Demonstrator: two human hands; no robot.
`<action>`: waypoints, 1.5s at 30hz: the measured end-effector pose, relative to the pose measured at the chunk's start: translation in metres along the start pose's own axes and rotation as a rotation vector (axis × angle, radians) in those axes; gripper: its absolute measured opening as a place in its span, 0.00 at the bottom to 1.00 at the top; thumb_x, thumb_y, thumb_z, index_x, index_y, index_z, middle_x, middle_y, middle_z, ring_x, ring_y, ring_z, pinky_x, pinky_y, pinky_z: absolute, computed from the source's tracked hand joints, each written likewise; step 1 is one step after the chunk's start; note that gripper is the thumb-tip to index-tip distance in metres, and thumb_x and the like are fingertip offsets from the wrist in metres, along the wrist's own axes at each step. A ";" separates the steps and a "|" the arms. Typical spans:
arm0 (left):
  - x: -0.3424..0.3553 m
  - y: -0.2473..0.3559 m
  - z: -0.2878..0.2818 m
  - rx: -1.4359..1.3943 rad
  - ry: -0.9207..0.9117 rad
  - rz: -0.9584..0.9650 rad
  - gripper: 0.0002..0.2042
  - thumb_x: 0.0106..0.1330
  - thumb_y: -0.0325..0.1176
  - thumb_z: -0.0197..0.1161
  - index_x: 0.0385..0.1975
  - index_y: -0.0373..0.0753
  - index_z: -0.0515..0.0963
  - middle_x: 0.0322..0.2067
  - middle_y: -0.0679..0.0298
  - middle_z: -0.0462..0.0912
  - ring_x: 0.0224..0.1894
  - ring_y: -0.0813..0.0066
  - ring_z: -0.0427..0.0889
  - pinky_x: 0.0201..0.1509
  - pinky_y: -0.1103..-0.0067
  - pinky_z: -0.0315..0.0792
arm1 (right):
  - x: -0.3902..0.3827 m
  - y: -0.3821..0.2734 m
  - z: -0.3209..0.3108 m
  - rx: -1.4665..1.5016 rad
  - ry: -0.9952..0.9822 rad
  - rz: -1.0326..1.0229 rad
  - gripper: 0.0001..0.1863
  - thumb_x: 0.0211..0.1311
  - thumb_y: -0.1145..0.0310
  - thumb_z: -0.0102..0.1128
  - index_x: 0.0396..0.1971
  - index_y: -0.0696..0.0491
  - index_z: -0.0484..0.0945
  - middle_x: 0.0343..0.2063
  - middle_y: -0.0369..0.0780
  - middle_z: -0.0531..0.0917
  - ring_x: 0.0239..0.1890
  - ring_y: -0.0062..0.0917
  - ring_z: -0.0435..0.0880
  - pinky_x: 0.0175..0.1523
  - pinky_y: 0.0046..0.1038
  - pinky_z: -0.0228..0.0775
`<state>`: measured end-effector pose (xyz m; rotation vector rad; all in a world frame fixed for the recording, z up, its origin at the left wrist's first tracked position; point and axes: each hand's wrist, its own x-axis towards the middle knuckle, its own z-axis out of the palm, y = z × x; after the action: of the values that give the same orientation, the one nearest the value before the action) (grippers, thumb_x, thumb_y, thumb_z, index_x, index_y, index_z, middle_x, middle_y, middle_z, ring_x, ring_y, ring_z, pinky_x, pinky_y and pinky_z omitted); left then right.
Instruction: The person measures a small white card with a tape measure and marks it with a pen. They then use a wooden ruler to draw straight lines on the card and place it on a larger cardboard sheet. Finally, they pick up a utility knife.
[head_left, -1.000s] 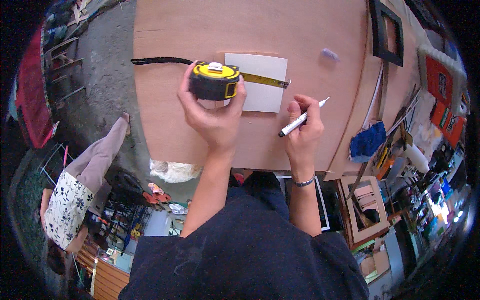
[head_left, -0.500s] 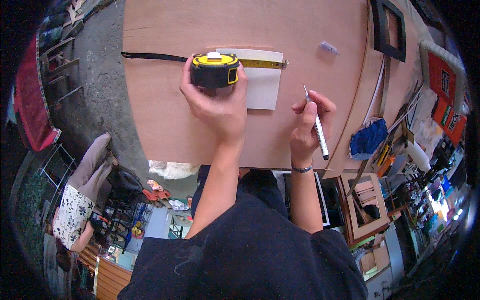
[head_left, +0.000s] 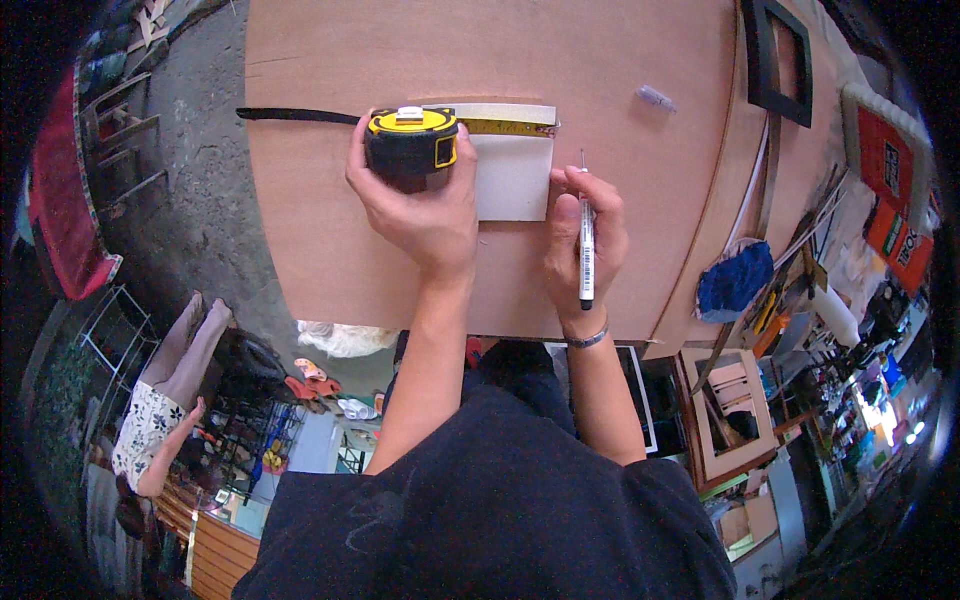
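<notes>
My left hand (head_left: 425,215) is wrapped round a black and yellow tape measure (head_left: 405,150) with a dark wrist strap trailing left. Its yellow blade (head_left: 505,128) lies across the upper part of a white rectangular board (head_left: 515,180), the hooked end at the board's right edge. Just right of the board, my right hand (head_left: 590,235) is closed on a white marker pen (head_left: 586,250), its thin tip pointing away from me and its black end toward me. The fingertips of this hand are close to the board's right edge; whether they touch it I cannot tell.
A clear pen cap (head_left: 655,99) lies on the wooden tabletop (head_left: 380,50). Along the right are a black frame (head_left: 778,60), a blue cloth pad (head_left: 735,280) and assorted tools. Another person (head_left: 155,420) stands at the left, beyond the table.
The tape measure has shifted left, bringing its hook back to the board's edge. My right hand with the marker has moved left toward the board, the pen now more upright in view.
</notes>
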<state>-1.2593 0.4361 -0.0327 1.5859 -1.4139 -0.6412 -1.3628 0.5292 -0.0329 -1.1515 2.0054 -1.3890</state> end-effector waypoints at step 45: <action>-0.011 -0.008 0.005 -0.030 0.025 -0.018 0.42 0.54 0.24 0.76 0.68 0.33 0.56 0.63 0.46 0.65 0.66 0.49 0.69 0.70 0.62 0.68 | 0.053 0.016 -0.011 0.242 0.021 0.045 0.06 0.59 0.79 0.68 0.36 0.58 0.83 0.33 0.40 0.83 0.29 0.22 0.78 0.33 0.24 0.68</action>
<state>-1.2623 0.4446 -0.0437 1.5802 -1.3668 -0.6477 -1.4063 0.4938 -0.0384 -0.9830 1.8051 -1.5759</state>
